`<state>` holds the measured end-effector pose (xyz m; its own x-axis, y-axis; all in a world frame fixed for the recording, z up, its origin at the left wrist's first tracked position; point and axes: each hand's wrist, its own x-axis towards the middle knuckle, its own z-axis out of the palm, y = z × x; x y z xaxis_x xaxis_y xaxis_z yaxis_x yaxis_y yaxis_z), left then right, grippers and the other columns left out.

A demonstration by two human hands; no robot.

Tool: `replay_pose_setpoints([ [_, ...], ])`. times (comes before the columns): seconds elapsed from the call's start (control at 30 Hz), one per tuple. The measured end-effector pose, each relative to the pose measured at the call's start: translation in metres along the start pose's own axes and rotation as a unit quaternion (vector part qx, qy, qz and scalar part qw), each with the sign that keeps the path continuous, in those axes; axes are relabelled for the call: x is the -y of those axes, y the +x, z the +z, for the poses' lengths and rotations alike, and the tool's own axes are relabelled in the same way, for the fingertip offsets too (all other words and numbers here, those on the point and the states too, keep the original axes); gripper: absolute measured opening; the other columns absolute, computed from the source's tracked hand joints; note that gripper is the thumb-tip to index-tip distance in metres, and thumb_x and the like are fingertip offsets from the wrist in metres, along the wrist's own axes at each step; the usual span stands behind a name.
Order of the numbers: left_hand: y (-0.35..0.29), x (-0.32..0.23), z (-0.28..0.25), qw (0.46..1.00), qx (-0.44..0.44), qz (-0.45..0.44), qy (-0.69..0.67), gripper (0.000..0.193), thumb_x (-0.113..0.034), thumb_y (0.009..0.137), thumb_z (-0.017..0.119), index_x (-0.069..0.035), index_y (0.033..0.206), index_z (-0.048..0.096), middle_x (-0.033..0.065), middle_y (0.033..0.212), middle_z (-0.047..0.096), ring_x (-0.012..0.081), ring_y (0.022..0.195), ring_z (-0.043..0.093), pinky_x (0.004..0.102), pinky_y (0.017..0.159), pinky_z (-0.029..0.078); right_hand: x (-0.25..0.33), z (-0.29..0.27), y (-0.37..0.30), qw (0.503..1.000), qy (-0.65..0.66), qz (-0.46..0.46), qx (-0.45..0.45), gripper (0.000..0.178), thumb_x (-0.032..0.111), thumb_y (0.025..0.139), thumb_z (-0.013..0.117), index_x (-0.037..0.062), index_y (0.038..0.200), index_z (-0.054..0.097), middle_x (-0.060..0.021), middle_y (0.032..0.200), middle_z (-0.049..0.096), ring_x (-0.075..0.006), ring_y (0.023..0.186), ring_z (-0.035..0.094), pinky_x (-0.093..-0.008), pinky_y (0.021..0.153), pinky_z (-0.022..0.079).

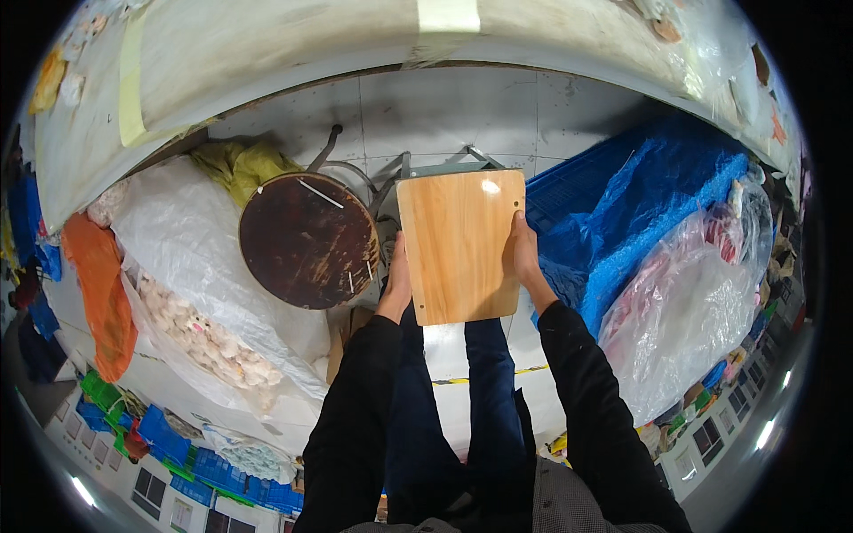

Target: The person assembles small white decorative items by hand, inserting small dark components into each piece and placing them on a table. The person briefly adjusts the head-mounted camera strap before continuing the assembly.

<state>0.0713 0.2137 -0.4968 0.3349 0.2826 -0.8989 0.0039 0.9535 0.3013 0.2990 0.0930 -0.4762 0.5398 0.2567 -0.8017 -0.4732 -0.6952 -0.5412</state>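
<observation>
wood-top stool is front & ctr, pale rect. seat w/ a bit of its grey metal frame showing past the far edge; it's between both hands, above the person's legs. l. hand is on the seat's l. edge, r. hand on the r. edge, thumb up near a small dark hole; fingers of both hold the seat by its sides, tho most of them are hidden, so can't tell exactly how they wrap underneath. just l. of it, near the l. hand, is a round stool, dk brown seat, scuffed, w/ a few thin white strips on top. further l., a white plastic bag w/ cream fluffy pcs showing at its lower side, a yellow-green bag behind & an orange bag at the outer side. on the r., blue plastic sheeting near the r. hand, then a clear bag w/ pinkish stuff inside. far side: pale tabletop w/ yellowish tape strips, above a light tiled floor.
</observation>
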Motion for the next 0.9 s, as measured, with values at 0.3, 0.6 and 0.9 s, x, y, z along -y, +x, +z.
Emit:
replay_pose_setpoints([
  [0.3, -0.008, 0.008, -0.003, 1.000, 0.023, -0.003, 0.001, 0.069, -0.053, 0.111, 0.041, -0.004, 0.160, 0.038, 0.0082, 0.161, 0.046, 0.0224, 0.146, 0.044, 0.0358, 0.120, 0.032, -0.026, -0.009, 0.020, 1.000, 0.020, 0.010, 0.003, 0.073, 0.057, 0.110, 0.040, -0.0061, 0.141, 0.058, -0.0137, 0.136, 0.065, -0.0199, 0.122, 0.059, -0.0349, 0.106, 0.044],
  [0.6, -0.119, 0.050, -0.190, 0.968, -0.184, -0.001, -0.173, 0.053, -0.034, 0.113, 0.039, 0.001, 0.153, 0.040, 0.0172, 0.156, 0.048, 0.0289, 0.145, 0.048, 0.0477, 0.120, 0.041, -0.010, -0.005, 0.007, 0.998, 0.050, 0.036, -0.005, 0.070, 0.055, 0.110, 0.043, -0.0066, 0.139, 0.059, -0.0119, 0.133, 0.066, -0.0196, 0.118, 0.060, -0.0342, 0.103, 0.045],
  [0.9, -0.099, -0.091, -0.162, 0.949, -0.097, 0.156, -0.256, 0.078, -0.055, 0.104, 0.059, -0.006, 0.160, 0.036, 0.0134, 0.164, 0.039, 0.0331, 0.149, 0.039, 0.0523, 0.125, 0.031, -0.061, -0.009, 0.038, 0.997, 0.050, -0.053, -0.037, 0.067, 0.054, 0.111, 0.041, -0.0073, 0.114, 0.067, -0.0117, 0.108, 0.072, -0.0190, 0.099, 0.062, -0.0369, 0.088, 0.048],
])
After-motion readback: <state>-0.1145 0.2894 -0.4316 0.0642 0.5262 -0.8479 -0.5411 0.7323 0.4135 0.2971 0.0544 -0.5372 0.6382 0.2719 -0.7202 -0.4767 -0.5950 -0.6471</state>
